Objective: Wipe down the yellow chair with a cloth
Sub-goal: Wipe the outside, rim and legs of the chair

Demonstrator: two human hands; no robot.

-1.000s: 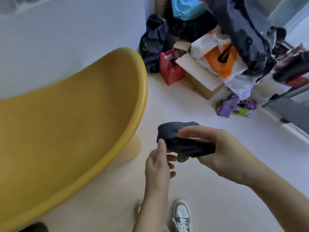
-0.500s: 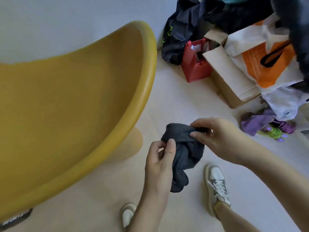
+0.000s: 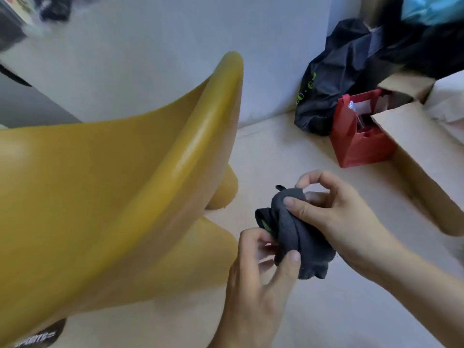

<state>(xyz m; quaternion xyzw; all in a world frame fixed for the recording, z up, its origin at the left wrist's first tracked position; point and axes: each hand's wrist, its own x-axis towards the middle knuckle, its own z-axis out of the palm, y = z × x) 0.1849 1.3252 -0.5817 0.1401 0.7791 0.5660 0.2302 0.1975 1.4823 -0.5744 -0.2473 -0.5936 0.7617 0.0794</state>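
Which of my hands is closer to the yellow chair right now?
Left. The left hand is just right of the yellow chair, pinching the cloth; the right hand holds the cloth's far side, away from the chair.

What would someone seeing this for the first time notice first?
The big yellow chair fills the left half of the view, its curved rim glossy. Right of it, low in the frame, the left hand and right hand pinch a bunched dark grey cloth between them above the floor. A red bag sits by a cardboard box near the wall, upper right.
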